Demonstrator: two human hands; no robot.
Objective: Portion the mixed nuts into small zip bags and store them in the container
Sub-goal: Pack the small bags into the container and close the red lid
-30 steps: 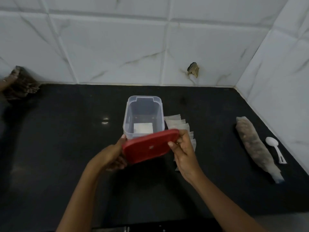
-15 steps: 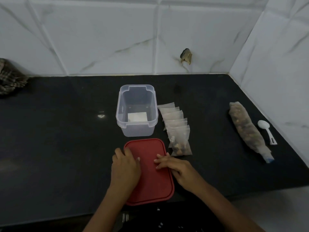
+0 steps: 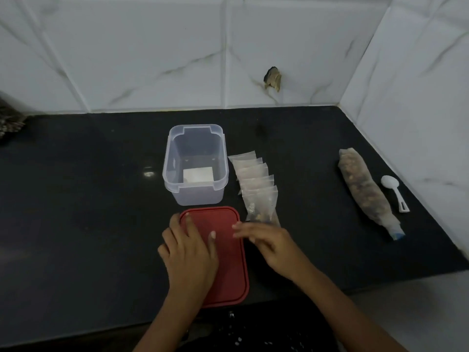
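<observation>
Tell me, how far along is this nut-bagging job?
Done: a row of small zip bags, seemingly filled, lies beside the open container, and the red lid lies flat on the counter. In hand: the left hand rests on the lid while the right hand, blurred, hovers by the nearest bag. Left: no nut bag shows in the container, and the lid must go back on.

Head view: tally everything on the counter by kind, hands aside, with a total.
Container: 1
Lid: 1
Zip bags: 5 (they overlap, so the count is approximate)
Nut bag: 1
Spoon: 1
White slip inside the container: 1
Cloth at the left edge: 1
Total: 11
</observation>
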